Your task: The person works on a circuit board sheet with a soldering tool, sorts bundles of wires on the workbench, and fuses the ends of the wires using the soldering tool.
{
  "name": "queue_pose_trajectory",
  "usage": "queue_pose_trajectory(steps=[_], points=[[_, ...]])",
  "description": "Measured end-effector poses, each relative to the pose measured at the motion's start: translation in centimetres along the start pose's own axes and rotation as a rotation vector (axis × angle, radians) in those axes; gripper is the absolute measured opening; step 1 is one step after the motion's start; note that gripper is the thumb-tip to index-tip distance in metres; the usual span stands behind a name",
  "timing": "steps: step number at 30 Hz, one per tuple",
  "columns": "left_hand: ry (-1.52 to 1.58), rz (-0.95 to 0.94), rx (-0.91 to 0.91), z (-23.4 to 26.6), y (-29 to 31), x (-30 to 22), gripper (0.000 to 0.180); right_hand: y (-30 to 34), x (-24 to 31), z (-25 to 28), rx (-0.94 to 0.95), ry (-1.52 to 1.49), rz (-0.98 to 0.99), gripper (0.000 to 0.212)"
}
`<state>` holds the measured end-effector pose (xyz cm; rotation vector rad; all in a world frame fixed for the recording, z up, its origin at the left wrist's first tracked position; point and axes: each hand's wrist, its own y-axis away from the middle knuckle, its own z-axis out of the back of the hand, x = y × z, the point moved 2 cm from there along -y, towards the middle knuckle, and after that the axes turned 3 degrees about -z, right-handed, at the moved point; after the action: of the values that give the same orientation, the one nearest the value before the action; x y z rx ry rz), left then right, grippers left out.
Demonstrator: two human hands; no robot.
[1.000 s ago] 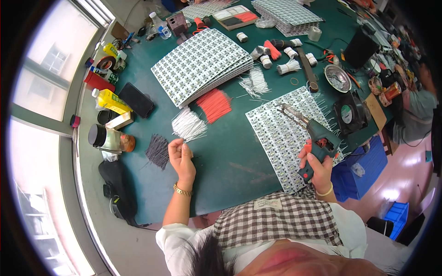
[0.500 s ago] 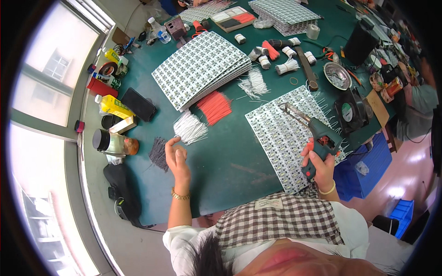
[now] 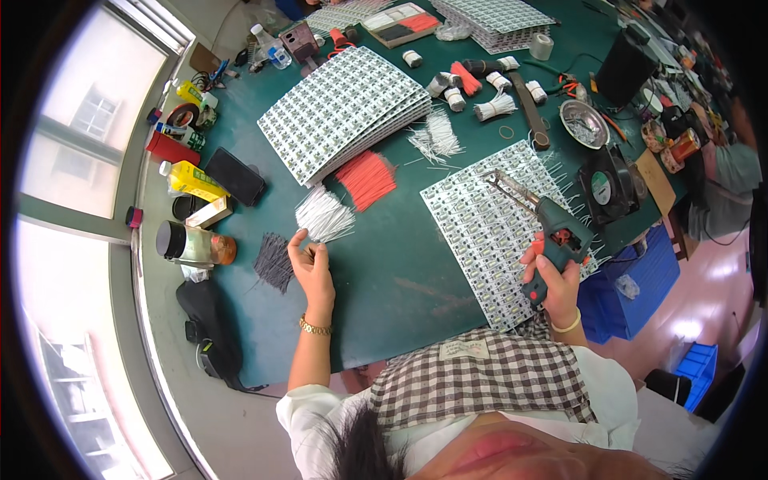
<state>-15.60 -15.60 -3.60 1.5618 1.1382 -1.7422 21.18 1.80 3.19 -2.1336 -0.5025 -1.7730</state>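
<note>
My right hand (image 3: pixel 562 284) is wrapped round the handle of a dark green soldering gun (image 3: pixel 560 224) with red parts. Its metal tip points away to the left, over a white sheet of small circuit boards (image 3: pixel 468 212). Short white wires stick out along that sheet's right edge. My left hand (image 3: pixel 314 276) is at the near edge of a pile of cut white wires (image 3: pixel 324 214), thumb and index finger apart; whether a fingertip touches a wire I cannot tell. Beside that pile lie red wires (image 3: pixel 366 181) and dark grey wires (image 3: pixel 274 261).
A stack of board sheets (image 3: pixel 340 112) stands behind the wire piles. Bundled wires (image 3: pixel 496 106), a metal bowl (image 3: pixel 584 125) and a black fan (image 3: pixel 610 182) lie to the right. A phone (image 3: pixel 236 178), yellow bottle (image 3: pixel 192 181) and jar (image 3: pixel 196 243) line the left side.
The view has shifted slightly, so the table's things sit a little further up and left. My left hand stays by the white wires, and the right keeps its hold on the soldering gun.
</note>
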Motion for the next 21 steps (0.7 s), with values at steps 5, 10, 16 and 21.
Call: queue_pose_trajectory(steps=[5,10,16,21], points=[[0.033,-0.181,0.044,0.6,1.1,-0.6,0.041,-0.1,0.1,0.0,-0.020,-0.018,0.012,0.036],[0.081,-0.386,0.204,-0.2,2.8,-1.0,0.036,0.1,0.0,0.4,-0.016,-0.037,0.006,0.033],[-0.119,0.007,0.488,-1.0,2.6,0.6,0.013,0.7,0.1,0.8,-0.028,-0.027,0.008,0.034],[-0.427,-0.372,0.620,-1.4,2.8,-0.2,0.019,1.6,-0.2,1.7,-0.057,0.008,-0.035,0.035]])
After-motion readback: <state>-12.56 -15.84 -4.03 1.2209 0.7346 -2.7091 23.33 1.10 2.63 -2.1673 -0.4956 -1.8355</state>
